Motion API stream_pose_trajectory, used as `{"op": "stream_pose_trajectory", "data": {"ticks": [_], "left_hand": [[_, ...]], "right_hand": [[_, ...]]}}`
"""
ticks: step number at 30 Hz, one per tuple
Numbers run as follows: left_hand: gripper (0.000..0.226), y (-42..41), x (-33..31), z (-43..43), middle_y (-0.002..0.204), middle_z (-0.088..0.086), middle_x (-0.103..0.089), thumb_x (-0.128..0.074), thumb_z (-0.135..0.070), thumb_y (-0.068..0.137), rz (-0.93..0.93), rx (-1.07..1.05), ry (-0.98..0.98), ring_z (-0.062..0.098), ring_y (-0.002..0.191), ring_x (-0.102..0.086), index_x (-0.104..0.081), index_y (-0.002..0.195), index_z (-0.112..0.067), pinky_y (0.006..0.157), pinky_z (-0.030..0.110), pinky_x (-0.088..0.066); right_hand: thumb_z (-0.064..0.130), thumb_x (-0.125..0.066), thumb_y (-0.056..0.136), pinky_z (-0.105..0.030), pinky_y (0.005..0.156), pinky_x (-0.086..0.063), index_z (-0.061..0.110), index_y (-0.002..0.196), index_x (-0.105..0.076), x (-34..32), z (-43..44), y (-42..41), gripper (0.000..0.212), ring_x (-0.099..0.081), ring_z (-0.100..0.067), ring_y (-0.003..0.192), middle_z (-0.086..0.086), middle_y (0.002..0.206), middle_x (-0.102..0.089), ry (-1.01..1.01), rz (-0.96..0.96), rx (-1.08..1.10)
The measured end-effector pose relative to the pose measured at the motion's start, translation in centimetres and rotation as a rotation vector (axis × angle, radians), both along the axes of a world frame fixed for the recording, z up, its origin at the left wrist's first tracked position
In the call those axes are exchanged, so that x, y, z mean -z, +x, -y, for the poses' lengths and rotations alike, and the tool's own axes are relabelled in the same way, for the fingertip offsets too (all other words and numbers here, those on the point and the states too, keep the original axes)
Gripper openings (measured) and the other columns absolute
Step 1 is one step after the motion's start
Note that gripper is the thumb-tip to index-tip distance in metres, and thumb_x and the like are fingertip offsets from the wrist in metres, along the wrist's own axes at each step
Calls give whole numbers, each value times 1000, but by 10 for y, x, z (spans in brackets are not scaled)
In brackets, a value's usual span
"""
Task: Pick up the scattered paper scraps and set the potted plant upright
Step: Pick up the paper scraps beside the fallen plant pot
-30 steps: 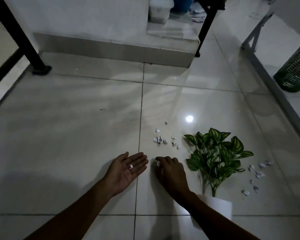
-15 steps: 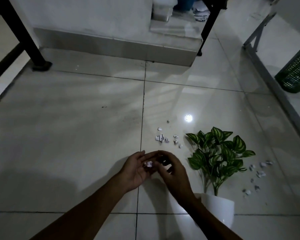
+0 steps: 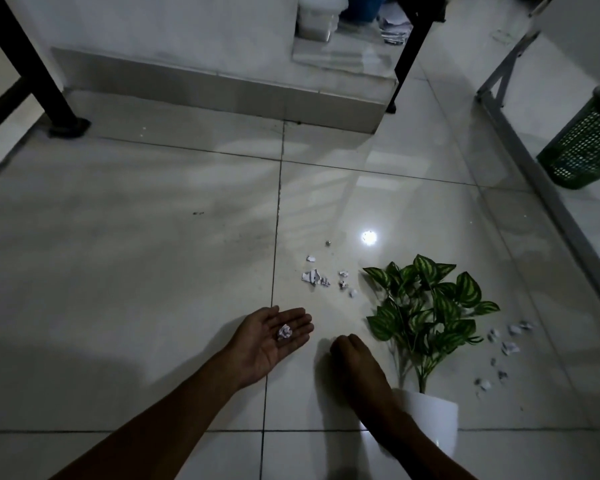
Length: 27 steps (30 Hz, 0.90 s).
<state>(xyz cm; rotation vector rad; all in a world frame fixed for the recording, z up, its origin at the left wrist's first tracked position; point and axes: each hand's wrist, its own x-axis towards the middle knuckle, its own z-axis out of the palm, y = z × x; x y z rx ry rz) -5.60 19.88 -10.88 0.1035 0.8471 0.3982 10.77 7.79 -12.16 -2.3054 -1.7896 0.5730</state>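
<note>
Scrap pickup underway, plant still down

Paper scraps (image 3: 317,278) on floor beside tipped potted plant (image 3: 426,317); left hand (image 3: 274,336) flat open w/ a few collected, right hand (image 3: 355,362) curled on floor, contents unclear. Next: reach fwd to the cluster.

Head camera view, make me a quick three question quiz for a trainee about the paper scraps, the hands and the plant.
1. True or false: the left hand lies palm up with a crumpled scrap resting on it.
2. Which stands nearest the potted plant? A) green mesh bin B) right hand C) black table leg
3. Fill in: loose scraps lie in two groups, one beyond the hands and one to the plant's ____.

Key: 1 true. 2 B. 3 right.
</note>
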Motion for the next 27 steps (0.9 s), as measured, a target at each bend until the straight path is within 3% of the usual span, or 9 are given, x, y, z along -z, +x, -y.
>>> {"op": "stream_pose_trajectory", "data": {"ticks": [4, 7, 12, 15, 17, 20, 22, 25, 27], "left_hand": [[42, 3, 2, 1, 117, 28, -68, -42, -22, 98, -53, 3, -9, 38, 109, -66, -63, 116, 11, 88, 43, -55], [41, 7, 0, -2, 101, 24, -75, -42, -22, 98, -76, 1, -19, 31, 83, -75, -65, 115, 7, 69, 37, -62], [38, 16, 0, -15, 102, 23, -73, -46, -23, 97, -57, -15, 8, 30, 85, -73, -66, 114, 4, 76, 38, -62], [40, 14, 3, -22, 104, 26, -73, -45, -21, 96, -17, -46, 17, 36, 90, -73, -70, 103, 9, 82, 43, -60], [41, 11, 6, -25, 106, 27, -71, -44, -20, 96, -14, -48, 9, 38, 95, -71, -71, 99, 11, 84, 43, -58], [41, 9, 9, -29, 106, 27, -71, -44, -20, 97, -36, -47, 9, 38, 99, -68, -68, 105, 12, 84, 42, -59], [41, 8, 10, -31, 104, 27, -72, -43, -20, 97, -50, -52, 3, 38, 100, -67, -68, 104, 12, 87, 43, -57], [41, 3, 13, -32, 104, 27, -72, -43, -20, 98, -67, -61, -8, 38, 103, -66, -68, 103, 12, 87, 44, -56], [41, 1, 14, -33, 102, 26, -73, -42, -19, 98, -87, -53, -13, 38, 101, -67, -68, 103, 11, 81, 42, -60]], "right_hand": [[18, -60, 92, -25, 72, -50, 17, 98, -61, -21, -24, -7, 6, -60, -12, 83, 1, 93, -65, 183, -381, 271], [25, -64, 89, -12, 64, -47, 25, 97, -60, -39, -42, -22, 9, -62, -3, 82, 8, 90, -67, 234, -567, 244], [31, -59, 90, -12, 65, -49, 29, 95, -61, -43, -65, -18, 6, -63, -1, 84, 12, 90, -67, 298, -554, 197], [14, -55, 93, -27, 75, -52, 19, 102, -62, -30, -89, 3, 12, -63, -12, 88, 2, 97, -68, 335, -389, 277], [8, -55, 91, -35, 82, -50, 15, 113, -60, -19, -105, 15, 23, -58, -22, 99, -5, 108, -65, 310, -210, 208], [19, -57, 87, -38, 83, -45, 22, 130, -54, -3, -125, 24, 43, -53, -28, 106, -1, 120, -65, 214, 171, -43], [22, -55, 88, -37, 80, -41, 25, 122, -59, 2, -130, 25, 35, -54, -26, 101, 4, 111, -68, 179, 366, -140], [23, -55, 88, -36, 76, -40, 25, 105, -66, 6, -127, 22, 20, -55, -23, 94, 6, 98, -70, 198, 451, -206], [23, -56, 89, -36, 77, -42, 24, 106, -66, 7, -120, 19, 19, -57, -22, 95, 6, 98, -71, 229, 301, -135]]}}
